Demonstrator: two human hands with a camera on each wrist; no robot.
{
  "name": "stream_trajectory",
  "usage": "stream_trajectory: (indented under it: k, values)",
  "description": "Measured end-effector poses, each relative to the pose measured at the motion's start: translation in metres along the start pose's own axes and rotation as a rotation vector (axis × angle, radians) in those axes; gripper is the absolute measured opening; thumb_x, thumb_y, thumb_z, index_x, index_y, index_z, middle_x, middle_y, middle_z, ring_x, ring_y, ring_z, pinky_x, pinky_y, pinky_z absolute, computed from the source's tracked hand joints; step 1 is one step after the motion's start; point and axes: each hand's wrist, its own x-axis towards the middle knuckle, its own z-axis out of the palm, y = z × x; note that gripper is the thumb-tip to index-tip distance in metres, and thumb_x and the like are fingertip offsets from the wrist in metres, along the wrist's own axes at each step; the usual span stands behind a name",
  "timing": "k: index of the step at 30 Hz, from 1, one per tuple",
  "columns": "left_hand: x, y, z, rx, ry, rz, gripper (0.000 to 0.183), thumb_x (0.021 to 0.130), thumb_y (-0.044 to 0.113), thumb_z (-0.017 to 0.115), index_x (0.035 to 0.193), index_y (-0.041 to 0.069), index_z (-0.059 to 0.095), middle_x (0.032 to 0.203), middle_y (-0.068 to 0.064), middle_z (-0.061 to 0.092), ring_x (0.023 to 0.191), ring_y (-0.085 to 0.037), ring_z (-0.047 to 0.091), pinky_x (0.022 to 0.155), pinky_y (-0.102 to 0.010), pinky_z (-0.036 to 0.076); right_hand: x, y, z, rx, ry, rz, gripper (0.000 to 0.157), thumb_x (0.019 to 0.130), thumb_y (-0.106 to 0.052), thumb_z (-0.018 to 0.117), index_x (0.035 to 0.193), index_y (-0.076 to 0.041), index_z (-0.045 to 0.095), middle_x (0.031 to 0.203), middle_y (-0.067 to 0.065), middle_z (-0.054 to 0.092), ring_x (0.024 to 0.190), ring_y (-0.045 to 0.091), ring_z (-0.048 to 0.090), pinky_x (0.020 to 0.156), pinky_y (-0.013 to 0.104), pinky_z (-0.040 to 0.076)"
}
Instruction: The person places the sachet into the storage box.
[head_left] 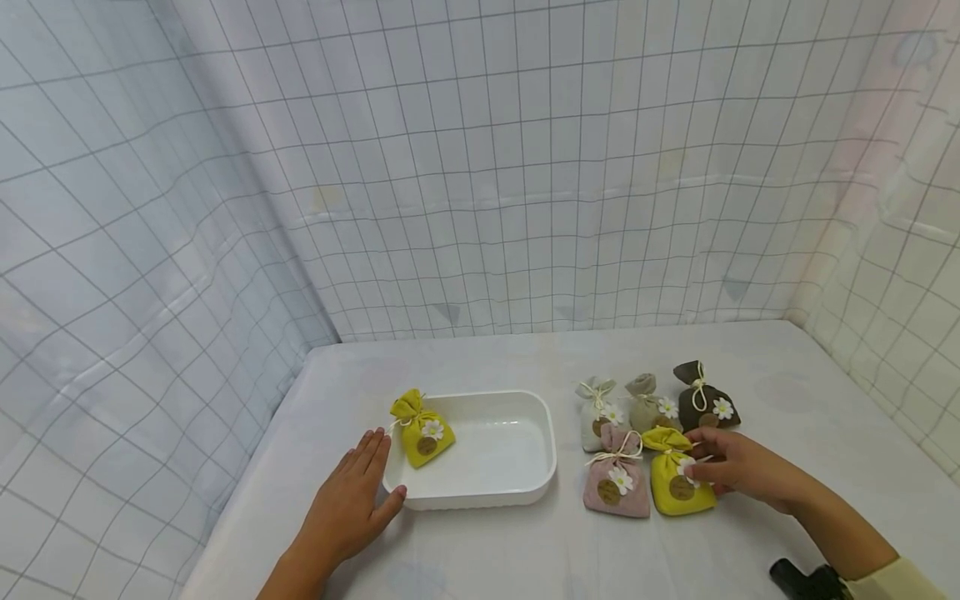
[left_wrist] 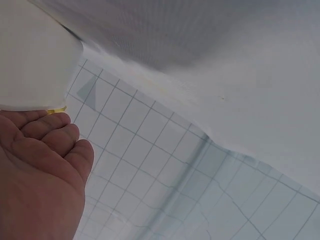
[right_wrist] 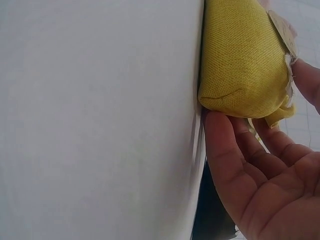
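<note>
Right hand (head_left: 735,462), thumb and fingers curled, grips yellow pouch (head_left: 675,482), lower right of frame. Left hand (head_left: 348,504), fingers straight, rests against white tray (head_left: 495,457), lower centre; second yellow pouch (head_left: 422,433) inside.

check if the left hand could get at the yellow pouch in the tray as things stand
Probably yes: the left hand is at the left end of the white tray, close to the yellow pouch in it, and nothing lies over that pouch.
</note>
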Motion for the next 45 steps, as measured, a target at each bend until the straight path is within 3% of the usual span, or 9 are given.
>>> stream_trajectory:
  k: [25,45]
  values:
    - [-0.0008,0.0022,0.0011,0.002,0.016,-0.010,0.078,0.095,0.047,0.059,0.149,-0.006,0.038,0.155,-0.020,0.037,0.145,-0.035,0.031,0.113,-0.053,0.031,0.0003,-0.0005,-0.0011,0.006,-0.034,-0.026,0.066,0.093,-0.020,0.070,0.138,0.014,0.036,0.122,0.021,0.057,0.103,0.029,0.060,0.073,0.040,0.055]
    - [-0.0010,0.0033,-0.0008,-0.008,0.020,-0.009,0.076,0.095,0.045,0.060,0.147,-0.007,0.040,0.154,-0.021,0.038,0.144,-0.036,0.032,0.113,-0.054,0.032,0.0009,-0.0021,0.0027,-0.041,0.035,-0.045,0.068,0.090,-0.017,0.073,0.138,0.014,0.038,0.116,0.019,0.061,0.098,0.028,0.062,0.070,0.038,0.056]
